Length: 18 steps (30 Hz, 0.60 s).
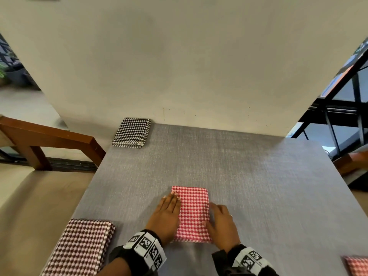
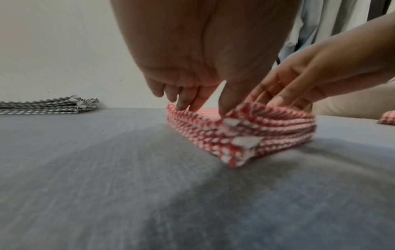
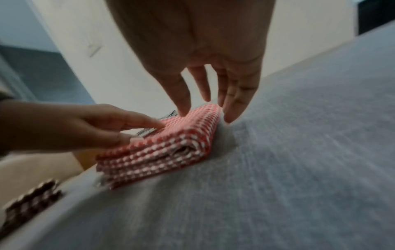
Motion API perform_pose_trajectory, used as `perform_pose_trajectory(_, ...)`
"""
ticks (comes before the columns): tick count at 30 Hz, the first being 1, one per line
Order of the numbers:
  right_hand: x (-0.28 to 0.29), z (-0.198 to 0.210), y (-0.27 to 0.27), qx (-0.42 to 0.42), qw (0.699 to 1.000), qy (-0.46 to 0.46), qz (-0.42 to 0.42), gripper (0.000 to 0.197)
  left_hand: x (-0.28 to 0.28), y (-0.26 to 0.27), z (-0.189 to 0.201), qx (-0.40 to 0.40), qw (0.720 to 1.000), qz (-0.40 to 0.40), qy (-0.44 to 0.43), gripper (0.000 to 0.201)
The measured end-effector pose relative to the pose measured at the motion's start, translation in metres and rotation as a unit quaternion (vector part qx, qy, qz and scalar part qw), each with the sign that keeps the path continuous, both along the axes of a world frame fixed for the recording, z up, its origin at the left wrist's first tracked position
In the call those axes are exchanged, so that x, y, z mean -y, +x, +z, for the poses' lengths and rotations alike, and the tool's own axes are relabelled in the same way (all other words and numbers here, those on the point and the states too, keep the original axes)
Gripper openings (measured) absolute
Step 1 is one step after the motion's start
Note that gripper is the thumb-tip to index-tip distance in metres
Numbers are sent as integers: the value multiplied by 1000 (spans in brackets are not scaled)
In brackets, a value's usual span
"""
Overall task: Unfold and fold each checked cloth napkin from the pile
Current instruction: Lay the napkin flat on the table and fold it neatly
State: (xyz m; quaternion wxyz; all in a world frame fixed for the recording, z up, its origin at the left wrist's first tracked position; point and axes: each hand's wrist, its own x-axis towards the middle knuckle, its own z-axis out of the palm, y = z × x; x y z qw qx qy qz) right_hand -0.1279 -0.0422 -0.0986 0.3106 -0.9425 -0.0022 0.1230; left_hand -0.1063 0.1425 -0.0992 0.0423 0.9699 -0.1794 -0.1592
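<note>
1. The red checked napkin (image 1: 192,214), folded into a thick rectangle, is lying flat on the grey table (image 1: 249,176) near the middle of its near edge.
2. The left hand (image 1: 167,214) is resting along the napkin's left edge; its fingers (image 2: 188,99) are nearly straight and close together, tips touching the top layer.
3. The right hand (image 1: 222,224) is sitting at the napkin's right edge, fingers (image 3: 183,94) straight and slightly apart, tips touching the cloth and the table beside it.
4. A black checked napkin (image 1: 131,133) is lying at the far left corner.
5. A brown checked napkin (image 1: 79,248) is occupying the near left corner.
6. Another red checked cloth (image 1: 356,265) is showing at the near right edge.
</note>
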Motion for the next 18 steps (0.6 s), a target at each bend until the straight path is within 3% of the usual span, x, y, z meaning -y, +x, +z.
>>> perform_pose_trajectory(3,5,6,8,-126,978,111,-127,52,10,-18,6,40,991,19,-129,48)
perform_pose_trajectory(6,-1,10,17,-201,935,225,-189,47,10,-26,-1,-77,981,69,-165,64)
perform_pose_trajectory(9,-9,19,26,-239,910,280,-189,38,14,-23,2,-128,967,101,-196,86)
perform_pose_trajectory(12,-18,34,30,-219,919,280,-173,33,15,-19,16,-151,935,156,-280,73)
perform_pose_trajectory(14,-25,47,31,-158,943,259,-139,30,13,-14,29,-172,889,197,-376,63)
perform_pose_trajectory(15,-28,56,32,-117,958,238,-112,26,13,-9,39,-194,852,217,-435,61)
perform_pose_trajectory(18,-40,86,26,3,984,180,-13,20,13,7,62,-276,712,278,-583,43)
